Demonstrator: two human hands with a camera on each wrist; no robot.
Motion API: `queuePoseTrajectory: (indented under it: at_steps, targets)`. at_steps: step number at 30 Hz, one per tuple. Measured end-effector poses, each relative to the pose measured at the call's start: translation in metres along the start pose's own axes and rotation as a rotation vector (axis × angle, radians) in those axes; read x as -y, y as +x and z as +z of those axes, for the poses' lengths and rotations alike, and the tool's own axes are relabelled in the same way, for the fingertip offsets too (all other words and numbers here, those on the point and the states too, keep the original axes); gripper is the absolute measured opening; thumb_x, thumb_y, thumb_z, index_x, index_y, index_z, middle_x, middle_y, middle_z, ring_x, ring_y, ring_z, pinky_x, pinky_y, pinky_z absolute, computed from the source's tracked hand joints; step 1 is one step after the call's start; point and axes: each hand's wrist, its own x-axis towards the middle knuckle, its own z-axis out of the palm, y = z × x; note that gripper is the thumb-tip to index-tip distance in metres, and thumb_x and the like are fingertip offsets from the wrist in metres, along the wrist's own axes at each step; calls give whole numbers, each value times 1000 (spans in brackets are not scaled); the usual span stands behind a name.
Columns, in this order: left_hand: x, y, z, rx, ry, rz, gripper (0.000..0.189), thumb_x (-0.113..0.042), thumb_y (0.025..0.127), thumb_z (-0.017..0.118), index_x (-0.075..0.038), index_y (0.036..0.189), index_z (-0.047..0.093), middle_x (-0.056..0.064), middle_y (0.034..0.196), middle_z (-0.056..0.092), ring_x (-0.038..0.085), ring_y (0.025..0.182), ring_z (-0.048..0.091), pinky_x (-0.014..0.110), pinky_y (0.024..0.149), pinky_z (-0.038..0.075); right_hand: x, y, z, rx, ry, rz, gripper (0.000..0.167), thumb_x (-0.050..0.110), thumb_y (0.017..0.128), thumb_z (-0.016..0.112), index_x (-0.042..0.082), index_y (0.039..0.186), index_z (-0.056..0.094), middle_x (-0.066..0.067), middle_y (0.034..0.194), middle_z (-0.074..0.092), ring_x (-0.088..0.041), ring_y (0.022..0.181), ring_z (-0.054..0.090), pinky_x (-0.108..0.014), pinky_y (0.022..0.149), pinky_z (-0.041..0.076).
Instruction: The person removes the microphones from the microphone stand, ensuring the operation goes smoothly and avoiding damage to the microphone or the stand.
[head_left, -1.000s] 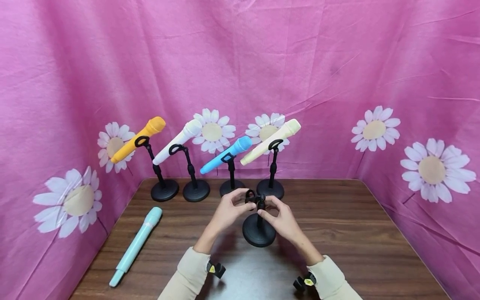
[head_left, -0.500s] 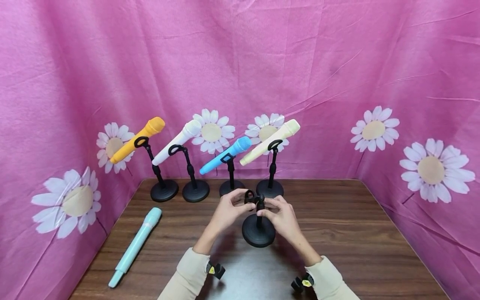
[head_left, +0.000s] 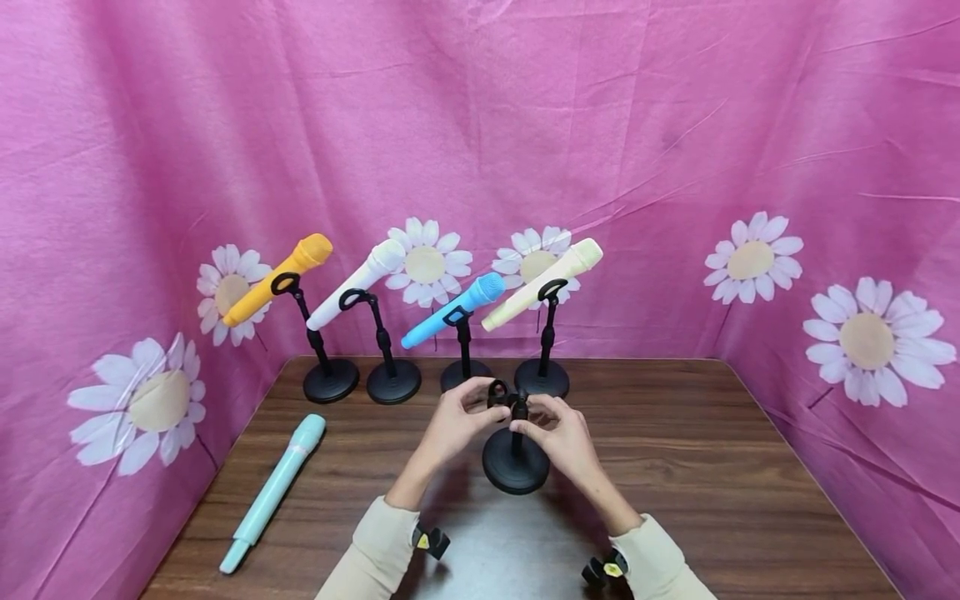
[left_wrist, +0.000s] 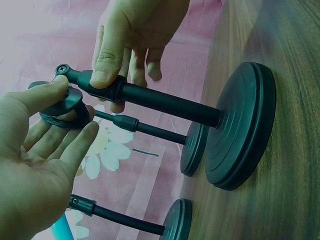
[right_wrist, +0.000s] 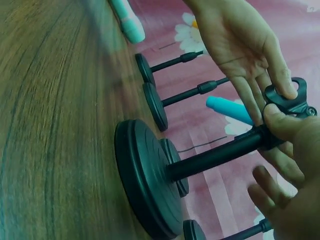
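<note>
A black microphone stand with a round base stands upright on the table in front of the person. With thumb and fingers, the left hand pinches the ring-shaped clip at its top. The right hand grips the upper pole just below the hinge, its thumb lying along the collar in the left wrist view. In the right wrist view the clip's opening holds no microphone. A mint-green microphone lies on the table to the left of the hands.
Along the table's back edge, several black stands hold tilted microphones: orange, white, blue and cream. Behind them hangs a pink curtain with daisies. The wooden table extends to the right of the hands.
Both hands keep their hold on the stand, and its base has shifted very slightly left. The microphones stay where they were.
</note>
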Motion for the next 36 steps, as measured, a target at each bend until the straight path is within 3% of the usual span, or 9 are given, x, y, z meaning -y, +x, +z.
queuePoseTrajectory:
  at_steps: [5, 9, 17, 26, 33, 36]
  targets:
    - [-1, -1, 0, 11, -13, 4, 38, -14, 96, 82, -11, 132, 70, 14, 127, 74, 29, 124, 71, 31, 101, 60, -8, 0, 1, 116, 79, 50, 36, 16, 86, 91, 17, 118, 75, -3, 104, 79, -14, 97, 74, -26, 84, 62]
    - [-1, -2, 0, 17, -19, 3, 39, -12, 96, 81, -10, 132, 69, 15, 127, 74, 30, 123, 71, 31, 99, 61, -14, -3, 5, 164, 91, 55, 34, 11, 87, 89, 15, 118, 75, -5, 107, 80, -15, 101, 75, -26, 88, 62]
    - [1, 1, 0, 18, -16, 20, 39, -10, 95, 81, -10, 132, 69, 15, 127, 74, 37, 128, 67, 34, 103, 59, -15, -4, 6, 107, 70, 29, 23, 10, 87, 89, 13, 108, 81, -2, 100, 82, -16, 96, 77, -28, 85, 63]
    - [-3, 5, 4, 54, 21, 33, 40, -12, 99, 78, -6, 136, 67, 17, 129, 73, 36, 127, 68, 45, 106, 58, -20, -4, 0, 81, 34, -15, 23, 12, 88, 89, 11, 110, 82, 0, 98, 82, -12, 94, 77, -33, 83, 63]
    - [-11, 10, 8, 103, 9, 9, 45, -24, 101, 76, -12, 143, 65, 12, 143, 66, 32, 125, 71, 39, 103, 60, -26, -2, -17, 23, -22, -84, 20, 15, 89, 88, 16, 108, 83, 2, 95, 83, -5, 91, 76, -33, 82, 62]
    - [-17, 16, 10, 110, 16, 51, 42, -25, 103, 73, -12, 142, 66, 11, 141, 68, 28, 124, 72, 35, 103, 60, -27, 1, -27, 16, -28, -75, 21, 15, 89, 87, 17, 110, 83, 1, 95, 83, -4, 92, 75, -26, 83, 60]
